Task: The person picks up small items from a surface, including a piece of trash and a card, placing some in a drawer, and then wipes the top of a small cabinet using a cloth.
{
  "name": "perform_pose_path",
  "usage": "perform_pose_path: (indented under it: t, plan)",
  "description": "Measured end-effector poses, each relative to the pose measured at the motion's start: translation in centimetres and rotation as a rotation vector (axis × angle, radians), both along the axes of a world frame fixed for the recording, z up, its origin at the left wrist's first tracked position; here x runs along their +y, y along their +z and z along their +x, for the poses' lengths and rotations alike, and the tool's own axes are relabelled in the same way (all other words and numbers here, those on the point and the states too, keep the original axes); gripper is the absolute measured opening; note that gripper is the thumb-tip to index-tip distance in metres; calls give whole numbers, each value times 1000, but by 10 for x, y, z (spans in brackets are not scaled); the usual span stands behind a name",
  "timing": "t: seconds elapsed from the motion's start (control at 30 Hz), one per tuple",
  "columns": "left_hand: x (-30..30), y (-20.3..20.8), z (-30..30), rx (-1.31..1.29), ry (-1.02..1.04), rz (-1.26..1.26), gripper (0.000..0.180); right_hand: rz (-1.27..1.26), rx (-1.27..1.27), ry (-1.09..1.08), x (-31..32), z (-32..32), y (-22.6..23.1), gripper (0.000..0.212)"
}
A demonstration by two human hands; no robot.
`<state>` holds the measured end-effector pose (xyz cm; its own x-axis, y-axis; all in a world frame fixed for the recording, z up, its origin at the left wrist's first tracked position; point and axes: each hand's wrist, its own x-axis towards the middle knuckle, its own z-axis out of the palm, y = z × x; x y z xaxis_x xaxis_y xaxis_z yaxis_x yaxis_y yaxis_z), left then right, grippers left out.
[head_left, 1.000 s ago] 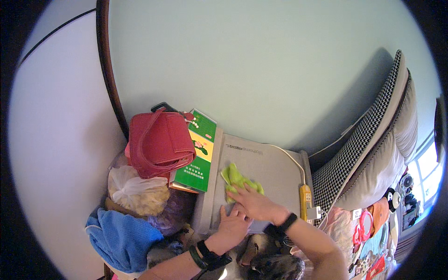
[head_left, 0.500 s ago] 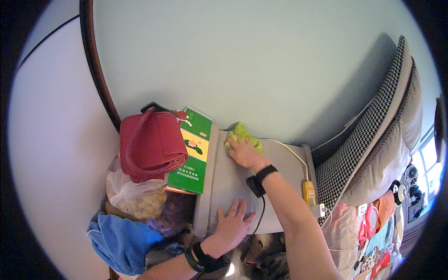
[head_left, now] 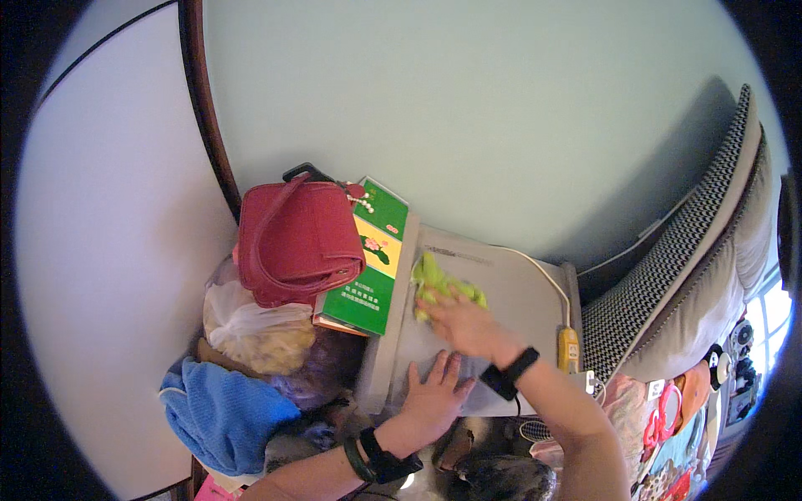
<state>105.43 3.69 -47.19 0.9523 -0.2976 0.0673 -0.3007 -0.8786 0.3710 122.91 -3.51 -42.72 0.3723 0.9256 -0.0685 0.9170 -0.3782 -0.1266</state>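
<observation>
A lime-green cloth (head_left: 439,284) lies bunched on the grey top of a small cabinet (head_left: 518,334). My right hand (head_left: 472,324) is on the cloth, pressing it against the surface with its fingers slightly blurred. My left hand (head_left: 434,394) rests open near the front edge of the cabinet top, fingers spread and holding nothing. Both wrists wear dark bands. To the left of the cloth lies a green box (head_left: 355,309) with a yellow panel and a flower picture.
A red handbag (head_left: 301,234) sits partly over the green box. Below it are a tied plastic bag (head_left: 259,330) and a blue cloth (head_left: 225,413). A yellow power strip (head_left: 569,349) with a white cable lies by the right edge, beside a padded headboard (head_left: 668,284).
My right hand has drawn the green cloth from the back edge toward me. My left hand stays spread near the front edge. The whole view has shifted slightly.
</observation>
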Motion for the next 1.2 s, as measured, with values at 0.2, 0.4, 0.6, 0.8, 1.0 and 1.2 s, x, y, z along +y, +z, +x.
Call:
perform_pose_path:
  t: [0.2,0.4,0.6,0.8,1.0,1.2]
  plan:
    - [-2,2,-1,53,-13,35,54,-43,55,-332,60,103,-14,48]
    - [-8,5,5,84,-37,12,55,175,116,-476,59,134,-28,47]
    - [6,-7,-2,26,-6,-29,53,185,187,-165,3,19,-6,45]
    - [1,1,3,57,-22,-32,46,-38,-54,-94,6,-29,-5,52]
    - [-3,10,2,129,-6,-30,46,-15,-11,-211,53,61,-4,50]
    - [2,13,5,177,-94,-5,56,-101,-136,-294,42,49,-27,47]
